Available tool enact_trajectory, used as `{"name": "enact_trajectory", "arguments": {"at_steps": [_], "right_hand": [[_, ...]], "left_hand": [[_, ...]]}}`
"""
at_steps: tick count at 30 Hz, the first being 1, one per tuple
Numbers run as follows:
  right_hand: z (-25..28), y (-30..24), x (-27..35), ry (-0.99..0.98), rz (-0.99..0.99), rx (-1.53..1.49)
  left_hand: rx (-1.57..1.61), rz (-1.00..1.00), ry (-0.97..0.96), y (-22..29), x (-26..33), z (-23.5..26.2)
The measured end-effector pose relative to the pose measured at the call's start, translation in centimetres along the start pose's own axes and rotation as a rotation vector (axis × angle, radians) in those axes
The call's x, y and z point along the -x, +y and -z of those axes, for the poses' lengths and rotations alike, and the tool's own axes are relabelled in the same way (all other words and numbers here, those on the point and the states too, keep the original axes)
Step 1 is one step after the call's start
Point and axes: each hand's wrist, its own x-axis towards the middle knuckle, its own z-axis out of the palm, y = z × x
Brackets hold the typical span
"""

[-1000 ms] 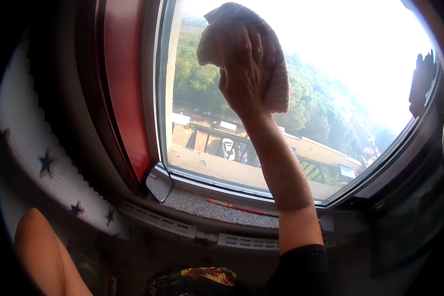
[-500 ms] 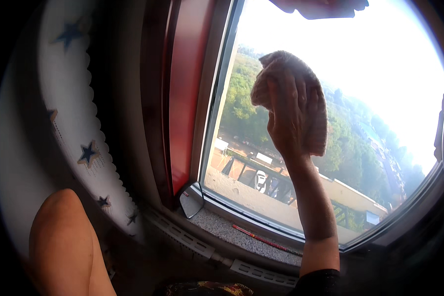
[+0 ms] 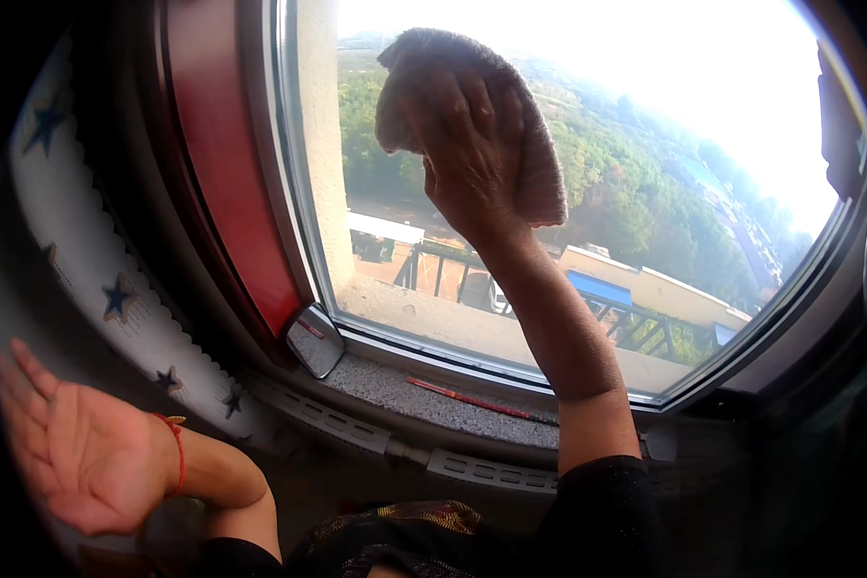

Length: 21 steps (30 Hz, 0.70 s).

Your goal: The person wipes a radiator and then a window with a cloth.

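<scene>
so the right hand (image 3: 472,154) is reaching up and pressing a tan cloth (image 3: 511,116) flat against the window glass (image 3: 665,173), fingers spread over it, so the grip is more of a flat palm hold than a closed fist. the cloth is sitting high on the pane, toward its left half. the left hand (image 3: 77,453) is hanging out down at the near left, palm up and fingers wide open, holding nothing, with a red string bracelet (image 3: 176,453) on the wrist. a red pencil (image 3: 467,398) is lying on the speckled stone sill (image 3: 385,380), and a small mirror (image 3: 315,339) is leaning at the frame's lower left corner.
</scene>
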Motion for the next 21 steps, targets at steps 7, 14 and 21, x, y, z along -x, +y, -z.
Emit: {"name": "enact_trajectory", "arguments": {"at_steps": [7,14,21], "right_hand": [[12.5,7.9,10.6,0.062,-0.275,0.450],[28.1,18.4,17.9,0.380,-0.463,0.637],[31.1,19.9,25.3,0.458,-0.581,0.696]], "left_hand": [[-1.136,0.195,-0.637,-10.8,15.6,5.5],[-1.291,0.086,-0.797,-15.5,21.5,9.6],[-1.288,-0.015,-0.758,-16.0,21.6,9.7]]}}
